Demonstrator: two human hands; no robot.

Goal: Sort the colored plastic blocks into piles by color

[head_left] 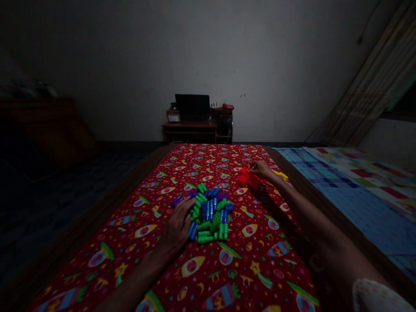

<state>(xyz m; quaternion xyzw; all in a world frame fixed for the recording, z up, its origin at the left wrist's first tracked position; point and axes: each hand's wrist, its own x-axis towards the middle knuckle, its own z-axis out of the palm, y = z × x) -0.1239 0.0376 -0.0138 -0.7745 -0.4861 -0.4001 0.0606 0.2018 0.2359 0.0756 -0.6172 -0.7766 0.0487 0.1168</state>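
A mixed pile of blue plastic building blocks [209, 209], green building blocks [216, 222] and purple building blocks [177, 200] lies on the red patterned cloth [146, 260]. My left hand [177, 222] rests against the pile's left side, fingers stretched out and holding nothing that I can see. Farther off to the right, a small group of red building blocks [244, 177] sits on the cloth. My right hand [261, 170] is over them, its fingers bent down and pinching a red block. Yellow building blocks [281, 175] show partly behind my right wrist.
The cloth covers a long surface with dark brown edges [126, 197]. To its right spreads a blue checked and patchwork bedcover [351, 195]. Beyond the far end stands a desk [190, 125] with a dark monitor [193, 107]. A wooden cabinet [48, 125] is at left.
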